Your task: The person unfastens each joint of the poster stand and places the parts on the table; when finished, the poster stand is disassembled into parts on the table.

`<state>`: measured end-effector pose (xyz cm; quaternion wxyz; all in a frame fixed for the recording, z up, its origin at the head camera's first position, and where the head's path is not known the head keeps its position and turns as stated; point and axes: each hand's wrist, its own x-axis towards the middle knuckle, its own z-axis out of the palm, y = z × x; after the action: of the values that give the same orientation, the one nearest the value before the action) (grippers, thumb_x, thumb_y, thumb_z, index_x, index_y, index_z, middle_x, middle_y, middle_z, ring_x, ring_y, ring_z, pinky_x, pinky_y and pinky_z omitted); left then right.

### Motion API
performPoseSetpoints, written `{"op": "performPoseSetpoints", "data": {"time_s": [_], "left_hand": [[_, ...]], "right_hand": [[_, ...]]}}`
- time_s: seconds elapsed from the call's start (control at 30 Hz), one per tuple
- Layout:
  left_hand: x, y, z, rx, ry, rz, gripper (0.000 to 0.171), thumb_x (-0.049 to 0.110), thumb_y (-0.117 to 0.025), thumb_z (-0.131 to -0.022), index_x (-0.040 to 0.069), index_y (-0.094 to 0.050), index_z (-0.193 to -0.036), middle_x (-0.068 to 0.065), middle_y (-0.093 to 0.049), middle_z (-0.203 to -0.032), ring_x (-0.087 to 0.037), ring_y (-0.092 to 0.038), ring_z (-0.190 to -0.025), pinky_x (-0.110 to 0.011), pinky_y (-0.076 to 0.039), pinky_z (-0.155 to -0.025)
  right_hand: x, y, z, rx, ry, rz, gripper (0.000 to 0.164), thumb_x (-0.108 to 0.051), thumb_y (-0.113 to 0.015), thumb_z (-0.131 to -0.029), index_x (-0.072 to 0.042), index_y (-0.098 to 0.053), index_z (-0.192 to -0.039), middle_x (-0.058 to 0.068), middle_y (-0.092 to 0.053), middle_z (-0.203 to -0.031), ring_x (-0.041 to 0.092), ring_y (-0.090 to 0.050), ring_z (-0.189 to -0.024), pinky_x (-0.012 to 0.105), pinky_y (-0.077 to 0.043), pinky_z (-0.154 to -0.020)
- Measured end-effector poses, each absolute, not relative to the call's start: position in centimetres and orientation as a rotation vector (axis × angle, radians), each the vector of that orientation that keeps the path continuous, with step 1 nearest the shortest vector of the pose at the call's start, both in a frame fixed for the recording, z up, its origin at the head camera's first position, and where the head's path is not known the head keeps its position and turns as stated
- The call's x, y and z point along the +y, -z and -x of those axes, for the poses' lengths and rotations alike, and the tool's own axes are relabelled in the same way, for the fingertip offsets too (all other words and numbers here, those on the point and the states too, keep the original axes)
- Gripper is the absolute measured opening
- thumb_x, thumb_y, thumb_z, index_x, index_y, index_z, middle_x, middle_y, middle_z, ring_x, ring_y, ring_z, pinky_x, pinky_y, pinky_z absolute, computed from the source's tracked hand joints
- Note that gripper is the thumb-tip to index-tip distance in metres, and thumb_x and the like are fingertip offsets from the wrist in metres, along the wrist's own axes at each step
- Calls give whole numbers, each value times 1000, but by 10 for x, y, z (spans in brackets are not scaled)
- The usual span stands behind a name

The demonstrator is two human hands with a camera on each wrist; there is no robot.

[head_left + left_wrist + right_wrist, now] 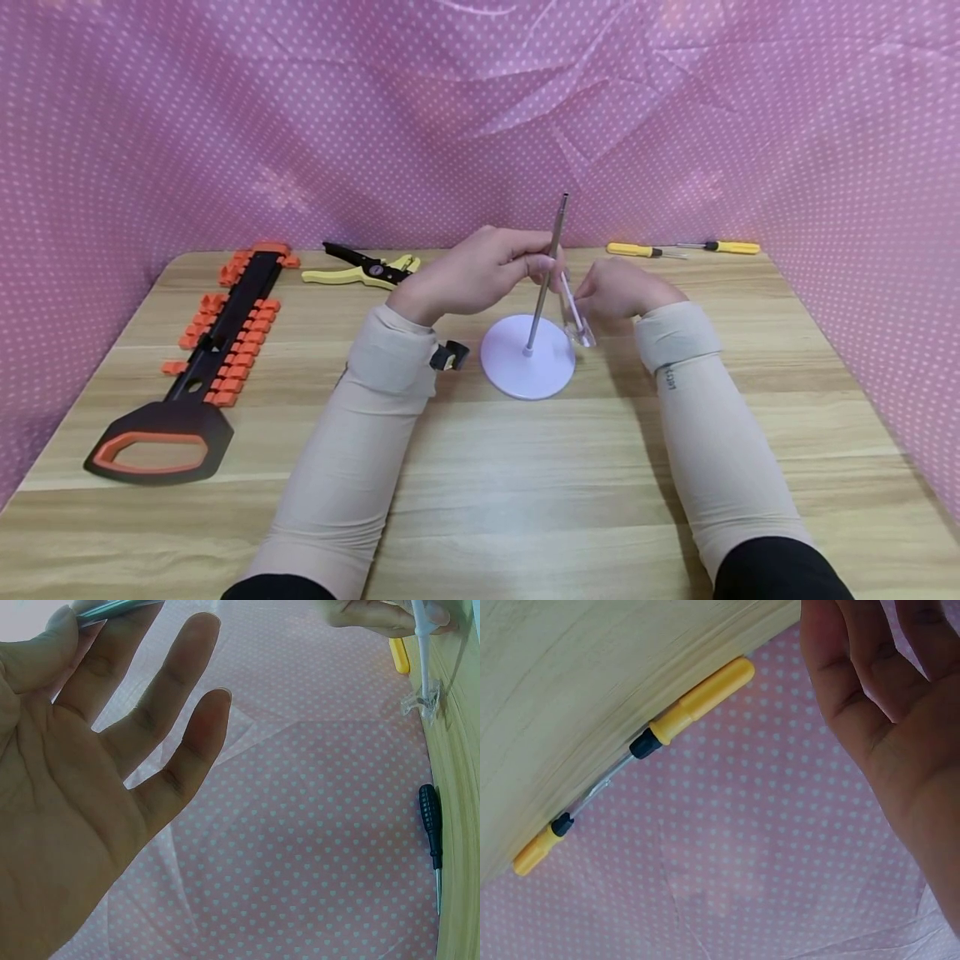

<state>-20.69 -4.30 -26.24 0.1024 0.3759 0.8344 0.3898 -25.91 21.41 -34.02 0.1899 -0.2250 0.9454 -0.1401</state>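
Note:
A thin metal rod (547, 287) rises, slightly tilted, from a round white base (517, 379) on the table. My left hand (480, 271) pinches the rod partway up between thumb and index finger; its other fingers are spread in the left wrist view. Just right of the base is a slim white stick (572, 302) with a clear plastic piece (585, 337) at its lower end. My right hand (618, 289) holds this stick at its fingertips, seen also in the left wrist view. The right wrist view leaves the right fingertips out of frame.
A black rack (243, 308) with orange clips and a looped handle lies at the left. Yellow-and-black wire strippers (367, 271) are behind my left wrist. Two yellow-handled screwdrivers (630, 249) lie at the back right edge, before a pink dotted cloth (480, 108).

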Motion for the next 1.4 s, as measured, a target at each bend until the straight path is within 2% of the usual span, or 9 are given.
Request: {"op": "performPoseSetpoints", "data": {"time_s": [0.4, 0.57, 0.8, 0.93, 1.07, 1.27, 1.33, 1.4], "left_hand": [[-43, 263, 206, 2468, -1150, -1125, 25, 22, -50, -114, 17, -74, -113, 5, -79, -107, -12, -71, -110, -34, -54, -107], [-43, 263, 206, 2470, -1148, -1124, 25, 22, -50, -114, 15, -74, -111, 5, -79, -108, -12, -71, -110, -34, -53, -108], [-42, 263, 206, 2473, -1142, -1127, 27, 22, -49, -114, 13, -75, -111, 4, -79, -111, -12, -71, -110, -35, -53, -108], [-42, 263, 206, 2477, -1141, -1124, 27, 23, -50, -114, 14, -75, -110, 4, -79, -110, -12, -71, -110, -35, -53, -108], [-42, 263, 206, 2480, -1141, -1125, 27, 23, -50, -114, 15, -75, -109, 5, -79, -107, -12, -70, -108, -34, -54, -106], [-42, 263, 207, 2480, -1146, -1137, 27, 22, -50, -114, 17, -75, -108, 5, -79, -107, -11, -70, -107, -33, -54, -104], [-42, 263, 206, 2478, -1150, -1137, 26, 21, -50, -114, 18, -75, -109, 6, -79, -106, -11, -70, -106, -33, -54, -104], [-42, 263, 206, 2477, -1152, -1136, 25, 21, -50, -113, 18, -75, -109, 6, -79, -105, -11, -70, -106, -32, -54, -104]], "right_hand": [[213, 337, 253, 2680, 304, 562, 39, -26, -75, -99, -12, -63, -64, -8, -40, -56, 12, -36, -57, 29, -35, -58], [213, 337, 251, 2706, 290, 520, 32, -27, -78, -95, -12, -69, -68, -7, -47, -58, 13, -42, -60, 31, -41, -60], [213, 337, 252, 2696, 307, 486, 36, -25, -76, -97, -11, -65, -66, -8, -42, -55, 12, -37, -55, 30, -38, -57], [213, 337, 251, 2703, 335, 485, 31, -22, -75, -98, -11, -71, -70, -7, -43, -57, 13, -40, -58, 31, -39, -60], [213, 336, 251, 2716, 357, 456, 25, -22, -74, -99, -13, -78, -77, -5, -48, -59, 16, -45, -64, 33, -43, -63], [214, 337, 252, 2741, 358, 433, 17, -24, -74, -100, -15, -83, -89, 0, -71, -77, 19, -57, -74, 35, -48, -70], [214, 338, 253, 2749, 347, 448, 18, -23, -74, -100, -14, -83, -88, 0, -70, -76, 19, -56, -73, 34, -47, -68], [214, 338, 253, 2756, 340, 455, 22, -23, -73, -100, -12, -81, -82, 0, -62, -70, 18, -51, -69, 33, -44, -65]]}}
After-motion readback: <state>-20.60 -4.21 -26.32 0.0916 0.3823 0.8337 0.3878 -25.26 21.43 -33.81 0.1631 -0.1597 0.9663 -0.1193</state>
